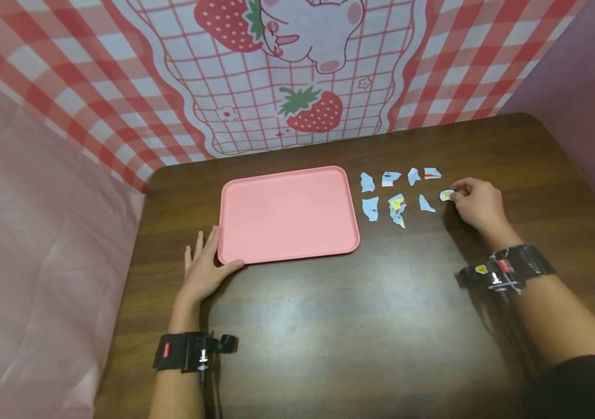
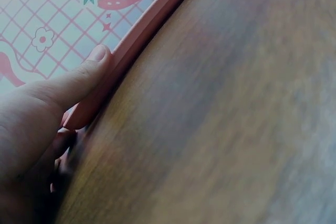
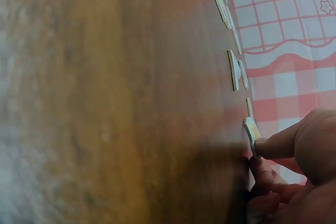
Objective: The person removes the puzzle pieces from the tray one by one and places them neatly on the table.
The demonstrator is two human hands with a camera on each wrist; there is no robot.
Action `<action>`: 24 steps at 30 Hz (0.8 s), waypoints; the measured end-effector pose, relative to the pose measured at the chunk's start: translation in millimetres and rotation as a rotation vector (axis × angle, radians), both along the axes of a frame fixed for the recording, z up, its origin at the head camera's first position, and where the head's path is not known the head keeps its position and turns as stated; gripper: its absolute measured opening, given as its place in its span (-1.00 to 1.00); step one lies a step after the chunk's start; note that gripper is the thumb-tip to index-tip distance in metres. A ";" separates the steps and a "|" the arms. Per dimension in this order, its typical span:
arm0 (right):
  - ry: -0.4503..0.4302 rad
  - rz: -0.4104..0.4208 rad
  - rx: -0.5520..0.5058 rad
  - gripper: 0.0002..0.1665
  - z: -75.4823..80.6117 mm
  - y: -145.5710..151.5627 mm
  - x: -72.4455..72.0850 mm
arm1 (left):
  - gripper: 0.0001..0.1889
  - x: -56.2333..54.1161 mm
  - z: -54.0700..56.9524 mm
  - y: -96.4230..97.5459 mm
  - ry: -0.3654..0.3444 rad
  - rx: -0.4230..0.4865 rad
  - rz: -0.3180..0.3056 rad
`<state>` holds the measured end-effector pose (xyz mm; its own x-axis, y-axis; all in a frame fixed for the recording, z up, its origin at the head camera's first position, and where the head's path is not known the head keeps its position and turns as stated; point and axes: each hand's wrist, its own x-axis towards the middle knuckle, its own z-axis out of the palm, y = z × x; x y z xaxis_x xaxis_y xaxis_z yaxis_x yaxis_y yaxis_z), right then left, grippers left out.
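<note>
A pink rectangular tray lies on the table. My left hand is at its near left corner, fingers spread straight along the left side and thumb against the front rim; the thumb also shows at the rim in the left wrist view. My right hand pinches a small yellow-and-white card piece between thumb and fingertips, low at the tabletop. Nearest to it are a pale blue pointed piece and a piece with a red stripe.
Several more irregular printed pieces lie in two rows right of the tray, among them a yellow-patterned one and a pale blue one. The brown wooden table meets a red checked cloth with strawberries at the back.
</note>
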<state>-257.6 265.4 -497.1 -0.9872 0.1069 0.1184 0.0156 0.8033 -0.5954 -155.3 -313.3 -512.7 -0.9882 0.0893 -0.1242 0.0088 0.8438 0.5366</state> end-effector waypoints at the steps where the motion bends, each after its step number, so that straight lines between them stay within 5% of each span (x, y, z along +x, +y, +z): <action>1: 0.005 -0.005 -0.001 -0.77 0.0 -0.2 -0.1 | 0.16 0.2 0.5 0.2 0.001 0.000 0.000; 16: -0.142 -0.091 -0.182 -0.65 13.4 13.8 8.0 | 0.16 1.0 6.3 4.8 0.014 0.017 -0.009; 24: -0.153 -0.105 -0.234 -0.55 3.7 14.4 8.2 | 0.16 5.4 3.1 2.1 0.022 0.020 -0.008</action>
